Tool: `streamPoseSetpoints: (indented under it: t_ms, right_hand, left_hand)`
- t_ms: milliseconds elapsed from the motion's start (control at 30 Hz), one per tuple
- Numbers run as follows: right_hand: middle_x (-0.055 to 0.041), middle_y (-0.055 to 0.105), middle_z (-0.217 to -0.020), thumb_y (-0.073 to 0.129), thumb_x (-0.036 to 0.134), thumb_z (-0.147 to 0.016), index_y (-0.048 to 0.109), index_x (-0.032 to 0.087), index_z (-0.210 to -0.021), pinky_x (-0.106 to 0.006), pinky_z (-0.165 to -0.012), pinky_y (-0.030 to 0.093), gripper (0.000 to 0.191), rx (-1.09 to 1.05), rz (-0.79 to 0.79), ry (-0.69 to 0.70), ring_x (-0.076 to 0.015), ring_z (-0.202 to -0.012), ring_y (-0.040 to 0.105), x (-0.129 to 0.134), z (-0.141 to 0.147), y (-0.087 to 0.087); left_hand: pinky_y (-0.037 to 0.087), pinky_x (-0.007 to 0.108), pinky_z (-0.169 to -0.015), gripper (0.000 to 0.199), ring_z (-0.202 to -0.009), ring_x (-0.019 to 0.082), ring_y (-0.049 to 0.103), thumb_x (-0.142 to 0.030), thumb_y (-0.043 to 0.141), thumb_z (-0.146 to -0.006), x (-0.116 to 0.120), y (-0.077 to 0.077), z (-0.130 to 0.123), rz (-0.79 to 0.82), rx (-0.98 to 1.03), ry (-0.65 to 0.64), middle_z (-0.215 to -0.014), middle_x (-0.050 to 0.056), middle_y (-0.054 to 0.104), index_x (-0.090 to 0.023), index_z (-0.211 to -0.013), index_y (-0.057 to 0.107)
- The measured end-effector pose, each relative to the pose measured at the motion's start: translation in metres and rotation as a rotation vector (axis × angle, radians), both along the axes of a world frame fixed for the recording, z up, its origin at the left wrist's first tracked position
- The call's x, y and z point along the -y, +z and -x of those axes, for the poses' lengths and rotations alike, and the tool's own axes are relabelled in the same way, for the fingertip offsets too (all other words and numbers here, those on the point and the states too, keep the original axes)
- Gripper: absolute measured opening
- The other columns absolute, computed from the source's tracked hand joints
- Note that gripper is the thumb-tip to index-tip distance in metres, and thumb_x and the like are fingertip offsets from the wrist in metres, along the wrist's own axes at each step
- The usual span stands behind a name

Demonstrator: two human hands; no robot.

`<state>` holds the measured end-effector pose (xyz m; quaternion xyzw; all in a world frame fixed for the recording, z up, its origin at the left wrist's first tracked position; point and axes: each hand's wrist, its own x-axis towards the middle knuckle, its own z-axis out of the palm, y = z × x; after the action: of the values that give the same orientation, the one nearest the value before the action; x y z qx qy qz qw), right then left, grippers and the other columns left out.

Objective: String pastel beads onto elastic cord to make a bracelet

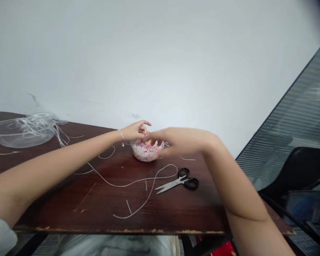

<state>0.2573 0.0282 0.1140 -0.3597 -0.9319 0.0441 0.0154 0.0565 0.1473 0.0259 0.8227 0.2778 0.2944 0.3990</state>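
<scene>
A clear round bowl [145,155] full of small pink, white and red beads stands on the dark wooden table, toward the wall. My left hand [137,130] is at the bowl's left rim, its fingers curved and apart, with a thin bracelet on the wrist. Over the right side of the bowl is my right hand [173,139], smeared by motion; its fingertips reach toward the beads and what they hold, if anything, does not show. A long pale cord [122,186] lies loosely curled in front of the bowl. Scissors [177,181] with black handles lie slightly open to its right.
A tangled bundle of white cord [38,126] with a spool and clear plastic sits at the table's left. Short cord offcuts [128,207] lie near the front edge. A white wall [160,64] rises behind; a black chair [301,170] stands at right.
</scene>
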Motion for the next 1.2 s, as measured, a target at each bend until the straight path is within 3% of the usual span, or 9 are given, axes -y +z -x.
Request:
streamPoseSetpoints:
  t_ms: [100, 267, 433, 533, 633, 800, 933, 1067, 1200]
  right_hand:
    - [-0.0104, 0.067, -0.100, 0.066, 0.024, -0.072, 0.065, 0.014, -0.101, -0.032, -0.076, 0.044, 0.030, 0.069, 0.019, -0.227, -0.0219, -0.088, 0.061, -0.036, 0.009, -0.001]
    - [0.0006, 0.071, -0.093, 0.066, 0.026, -0.072, 0.067, 0.021, -0.103, -0.020, -0.068, 0.045, 0.032, 0.179, 0.196, -0.120, -0.0133, -0.081, 0.064, -0.085, 0.040, -0.029]
    - [-0.0066, 0.071, -0.088, 0.069, 0.023, -0.063, 0.072, 0.017, -0.090, -0.026, -0.059, 0.042, 0.028, 0.305, 0.139, -0.187, -0.0210, -0.074, 0.063, -0.083, 0.064, -0.043]
    - [-0.0088, 0.070, -0.090, 0.066, 0.017, -0.061, 0.071, 0.016, -0.091, -0.027, -0.060, 0.040, 0.030, 0.287, 0.074, -0.178, -0.0223, -0.077, 0.061, -0.075, 0.063, -0.036]
    - [-0.0045, 0.069, -0.089, 0.063, 0.014, -0.061, 0.068, 0.018, -0.095, -0.024, -0.061, 0.040, 0.034, 0.230, 0.086, -0.138, -0.0169, -0.075, 0.060, -0.072, 0.052, -0.020]
    - [-0.0040, 0.066, -0.088, 0.063, 0.023, -0.066, 0.062, 0.017, -0.103, -0.022, -0.058, 0.038, 0.037, 0.076, 0.083, -0.175, -0.0124, -0.068, 0.056, -0.083, 0.038, 0.005]
    - [-0.0021, 0.065, -0.083, 0.062, 0.022, -0.068, 0.058, 0.017, -0.104, -0.022, -0.058, 0.039, 0.037, -0.032, 0.091, -0.148, -0.0101, -0.065, 0.055, -0.088, 0.036, 0.012]
    - [-0.0031, 0.060, -0.084, 0.053, 0.016, -0.071, 0.052, 0.015, -0.106, -0.024, -0.060, 0.040, 0.035, -0.193, -0.024, -0.139, -0.0112, -0.069, 0.053, -0.077, 0.022, 0.017]
    - [-0.0016, 0.059, -0.083, 0.050, 0.013, -0.074, 0.051, 0.015, -0.105, -0.025, -0.068, 0.041, 0.032, -0.400, -0.092, -0.014, -0.0111, -0.074, 0.053, -0.068, 0.004, 0.019]
  left_hand:
    - [0.042, 0.023, -0.057, 0.054, -0.062, 0.012, 0.056, -0.016, 0.059, -0.060, -0.004, -0.015, 0.001, 0.070, 0.252, 0.113, -0.077, -0.002, 0.059, -0.019, -0.110, 0.041]
    - [0.040, 0.022, -0.053, 0.032, -0.057, 0.010, 0.052, -0.016, 0.051, -0.064, -0.006, -0.029, -0.003, -0.021, 0.318, 0.165, -0.072, -0.003, 0.057, -0.017, -0.095, 0.047]
    - [0.043, 0.025, -0.065, 0.028, -0.068, 0.014, 0.054, -0.010, 0.051, -0.061, -0.001, -0.031, 0.001, -0.136, 0.319, 0.154, -0.070, -0.003, 0.056, -0.017, -0.088, 0.053]
    - [0.044, 0.030, -0.075, 0.025, -0.077, 0.017, 0.056, -0.013, 0.049, -0.067, 0.000, -0.032, 0.002, -0.189, 0.314, 0.174, -0.078, 0.000, 0.059, -0.018, -0.091, 0.052]
    - [0.044, 0.033, -0.080, 0.023, -0.084, 0.019, 0.058, -0.017, 0.049, -0.070, -0.001, -0.031, 0.001, -0.208, 0.278, 0.150, -0.086, 0.003, 0.062, -0.017, -0.093, 0.052]
    - [0.046, 0.033, -0.080, 0.024, -0.089, 0.021, 0.059, -0.025, 0.054, -0.072, -0.003, -0.026, 0.002, -0.201, 0.182, 0.075, -0.092, 0.005, 0.064, -0.016, -0.094, 0.056]
    - [0.047, 0.031, -0.073, 0.023, -0.085, 0.021, 0.059, -0.024, 0.053, -0.073, -0.002, -0.026, 0.003, -0.195, 0.141, 0.112, -0.092, 0.005, 0.063, -0.016, -0.095, 0.056]
    - [0.045, 0.026, -0.060, 0.023, -0.071, 0.017, 0.057, -0.029, 0.054, -0.077, 0.004, -0.025, 0.003, -0.141, 0.108, 0.113, -0.080, 0.002, 0.061, -0.017, -0.097, 0.057]
    - [0.043, 0.024, -0.052, 0.031, -0.060, 0.013, 0.054, -0.037, 0.060, -0.076, 0.008, -0.022, 0.002, -0.034, 0.083, 0.053, -0.077, 0.001, 0.059, -0.016, -0.098, 0.056]
